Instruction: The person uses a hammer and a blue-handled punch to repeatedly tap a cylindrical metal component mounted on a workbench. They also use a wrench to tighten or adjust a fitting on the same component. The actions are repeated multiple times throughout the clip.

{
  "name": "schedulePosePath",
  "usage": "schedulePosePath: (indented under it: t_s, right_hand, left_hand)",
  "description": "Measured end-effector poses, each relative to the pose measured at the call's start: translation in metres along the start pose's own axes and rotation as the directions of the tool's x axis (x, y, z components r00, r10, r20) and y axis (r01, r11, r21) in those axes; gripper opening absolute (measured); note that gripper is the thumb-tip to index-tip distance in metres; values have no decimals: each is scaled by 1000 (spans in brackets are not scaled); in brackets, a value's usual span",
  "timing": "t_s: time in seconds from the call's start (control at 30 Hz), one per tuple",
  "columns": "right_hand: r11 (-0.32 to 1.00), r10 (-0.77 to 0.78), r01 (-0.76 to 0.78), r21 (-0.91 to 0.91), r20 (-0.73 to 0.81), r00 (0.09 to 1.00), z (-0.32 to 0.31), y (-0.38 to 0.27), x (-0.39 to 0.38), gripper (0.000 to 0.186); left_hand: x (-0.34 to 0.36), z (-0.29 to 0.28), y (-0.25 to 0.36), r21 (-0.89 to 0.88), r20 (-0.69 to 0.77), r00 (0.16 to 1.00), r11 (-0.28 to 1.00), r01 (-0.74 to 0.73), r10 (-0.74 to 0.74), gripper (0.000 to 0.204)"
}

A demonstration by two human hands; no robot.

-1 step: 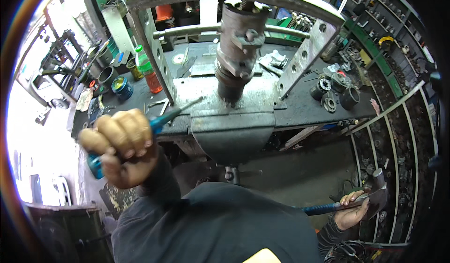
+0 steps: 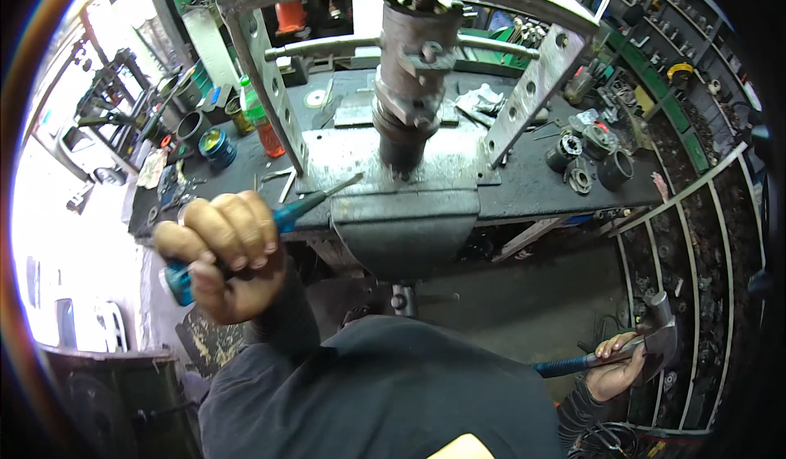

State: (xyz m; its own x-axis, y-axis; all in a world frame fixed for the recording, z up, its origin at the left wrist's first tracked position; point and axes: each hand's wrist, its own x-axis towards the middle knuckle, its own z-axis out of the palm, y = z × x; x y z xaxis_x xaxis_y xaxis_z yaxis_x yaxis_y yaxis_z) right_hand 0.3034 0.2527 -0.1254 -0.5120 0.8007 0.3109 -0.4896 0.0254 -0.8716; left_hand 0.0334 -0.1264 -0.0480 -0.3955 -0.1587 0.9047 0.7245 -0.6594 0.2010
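My left hand (image 2: 229, 250) is closed round the blue handle of a screwdriver (image 2: 307, 203). Its shank points right and up, the tip just short of the steel base plate (image 2: 327, 152) in the bench vise (image 2: 405, 234). On that plate stands a dark, greasy metal cylinder (image 2: 416, 70) inside a steel frame (image 2: 524, 90) with holed uprights. Low at the right, well away from the vise, my right hand (image 2: 616, 369) grips a hammer (image 2: 565, 367) near its head. The head has a round face on one end and a broad flat part on the other.
Left on the dark workbench (image 2: 532, 189) stand a bottle of red liquid (image 2: 266, 131), a blue can (image 2: 216, 149) and loose tools. Several metal rings and sleeves (image 2: 563, 154) lie at the right. Shelves of parts (image 2: 696, 262) line the right side; a dark drum (image 2: 110, 393) stands lower left.
My left hand and the screwdriver have shifted slightly right, bringing the tip a little closer to the cylinder. The right hand keeps its grip on the hammer.
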Motion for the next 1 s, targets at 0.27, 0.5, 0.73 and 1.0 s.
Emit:
schedulePosePath:
  t_s: [0.27, 0.5, 0.73, 1.0]
  right_hand:
    - [939, 338, -327, -112, 111, 934, -44, 27, 38, 27]
    - [923, 373, -383, -36, 331, 867, -6, 60, 62, 29]
    - [933, 312, -358, 29, 430, 847, 30, 72, 63, 25]
    - [924, 353, -377, -64, 517, 779, 40, 77, 97, 29]
  left_hand:
    - [-17, 55, 7, 385, -114, 974, 913, -136, 194, 26]
    - [10, 56, -4, 370, -72, 970, 909, -191, 233, 31]
    - [46, 42, -41, 463, -180, 950, 874, -146, 254, 38]
    - [58, 24, -39, 303, -435, 887, 953, -21, 158, 37]
